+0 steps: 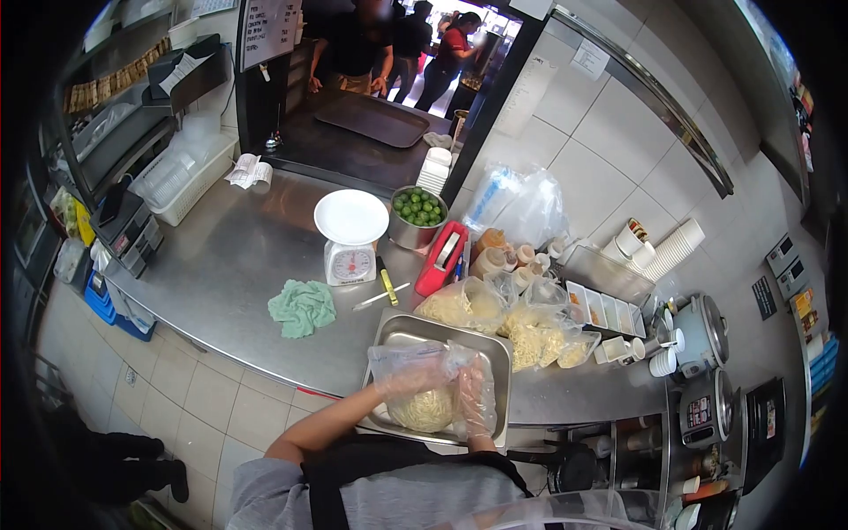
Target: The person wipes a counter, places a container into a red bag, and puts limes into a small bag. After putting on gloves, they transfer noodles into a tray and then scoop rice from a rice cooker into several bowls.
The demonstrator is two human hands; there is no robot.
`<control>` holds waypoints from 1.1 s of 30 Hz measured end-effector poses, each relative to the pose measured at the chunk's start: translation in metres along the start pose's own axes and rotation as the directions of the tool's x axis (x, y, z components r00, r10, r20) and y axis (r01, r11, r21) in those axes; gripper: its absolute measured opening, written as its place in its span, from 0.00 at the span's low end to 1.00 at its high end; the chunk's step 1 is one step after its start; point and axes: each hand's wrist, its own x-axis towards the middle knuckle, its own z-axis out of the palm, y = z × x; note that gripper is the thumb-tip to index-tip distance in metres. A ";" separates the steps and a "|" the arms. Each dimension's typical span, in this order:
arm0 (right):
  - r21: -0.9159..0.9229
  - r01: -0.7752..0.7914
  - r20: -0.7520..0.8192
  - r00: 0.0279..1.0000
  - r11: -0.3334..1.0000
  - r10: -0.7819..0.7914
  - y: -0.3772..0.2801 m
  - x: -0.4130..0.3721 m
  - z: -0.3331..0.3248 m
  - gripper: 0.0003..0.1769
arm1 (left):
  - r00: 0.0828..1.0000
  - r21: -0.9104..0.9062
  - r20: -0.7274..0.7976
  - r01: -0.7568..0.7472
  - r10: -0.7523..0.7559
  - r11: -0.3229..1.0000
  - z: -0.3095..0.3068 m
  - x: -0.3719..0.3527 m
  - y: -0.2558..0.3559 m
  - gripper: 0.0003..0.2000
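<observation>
A clear plastic bag [422,410] of pale, shredded-looking food rests in a steel tray [503,352] at the counter's front edge. Both my hands wear loose clear plastic gloves. My left hand [413,378] is closed on the bag's upper part, from the left side. At the gathered top, my right hand [473,382] closes on the plastic from the right. Glare and crumpled film partly hide the fingers. Just behind the tray lie several more knotted bags [528,334] of similar pale food.
Left of the tray are a green cloth [302,308], a white dial scale [351,261], a knife [382,297] and a yellow-green cutter [387,281]. Behind stand a pot of green limes [417,231] and a red tape dispenser [442,258]. People stand beyond the pass window.
</observation>
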 end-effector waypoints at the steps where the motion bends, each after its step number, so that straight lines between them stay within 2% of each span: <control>1: -0.159 0.144 0.071 0.988 0.977 -0.134 0.016 0.010 -0.018 0.13 | 1.000 -0.050 -0.019 0.001 -0.002 0.999 -0.004 0.005 -0.003 0.13; 2: -0.299 0.291 0.160 0.954 0.909 -0.252 0.024 0.017 -0.030 0.14 | 0.999 -0.010 0.039 0.018 -0.018 1.000 -0.019 0.016 0.003 0.14; 5: -0.306 0.195 0.196 0.971 0.932 -0.139 -0.005 0.018 -0.034 0.16 | 0.983 0.114 0.180 0.024 -0.044 0.993 -0.063 0.046 0.031 0.16; 7: -0.327 0.210 0.340 0.936 0.921 -0.093 -0.005 0.017 -0.048 0.16 | 0.970 0.179 0.240 -0.015 -0.029 0.984 -0.064 0.048 0.037 0.18; 10: -0.240 0.172 0.508 0.861 0.955 -0.028 -0.021 0.028 -0.053 0.15 | 0.979 0.075 0.201 0.028 -0.043 0.997 -0.048 0.044 0.044 0.18; 12: -0.248 0.105 0.498 0.866 0.963 0.034 -0.051 0.033 -0.041 0.13 | 0.971 0.067 0.228 -0.085 0.067 0.994 -0.027 0.042 0.043 0.16; 13: -0.303 0.060 0.438 0.895 0.951 0.083 -0.072 0.031 -0.025 0.13 | 0.964 0.057 0.238 -0.136 0.119 0.989 -0.013 0.037 0.041 0.16; 15: -0.391 0.184 0.365 0.931 0.902 -0.032 -0.079 0.029 -0.019 0.12 | 0.958 -0.129 0.264 -0.084 0.116 0.988 0.016 0.017 0.031 0.14; 17: -0.452 0.497 0.370 0.860 0.741 -0.352 -0.057 0.025 -0.024 0.11 | 0.951 -0.227 0.301 -0.007 0.077 0.974 0.016 0.014 0.023 0.13; 18: -0.305 0.280 0.237 0.948 0.910 -0.212 -0.025 0.024 -0.030 0.11 | 0.946 -0.228 0.317 0.011 0.064 0.974 0.015 0.015 0.029 0.13; 19: -0.115 0.044 0.131 0.991 0.992 -0.028 0.020 0.025 -0.038 0.10 | 0.942 -0.174 0.329 -0.015 0.073 0.985 0.005 0.021 0.039 0.13; 20: 0.098 -0.187 0.060 0.982 0.977 0.182 0.045 0.023 -0.045 0.10 | 0.937 -0.126 0.340 -0.040 0.081 0.991 -0.004 0.027 0.052 0.12; 21: -0.154 0.006 0.070 0.998 0.988 0.005 0.020 0.021 -0.046 0.09 | 0.931 -0.081 0.353 -0.067 0.092 0.994 -0.011 0.032 0.062 0.12; 24: -0.314 -0.014 0.060 0.998 0.949 0.034 -0.026 0.025 -0.045 0.12 | 0.921 0.004 0.376 -0.116 0.106 0.993 -0.026 0.039 0.084 0.11; 25: -0.386 -0.200 -0.073 0.980 0.901 0.186 -0.032 0.029 -0.044 0.15 | 0.920 0.027 0.376 -0.132 0.112 0.991 -0.029 0.041 0.088 0.10; 28: -0.481 0.062 0.013 0.998 0.874 -0.064 -0.018 0.035 -0.046 0.10 | 0.918 0.085 0.370 -0.187 0.143 0.979 -0.034 0.047 0.098 0.09; 33: -0.527 0.008 -0.068 0.996 0.850 -0.051 0.012 0.046 -0.048 0.09 | 0.900 0.081 0.428 -0.135 0.088 0.988 -0.028 0.049 0.098 0.08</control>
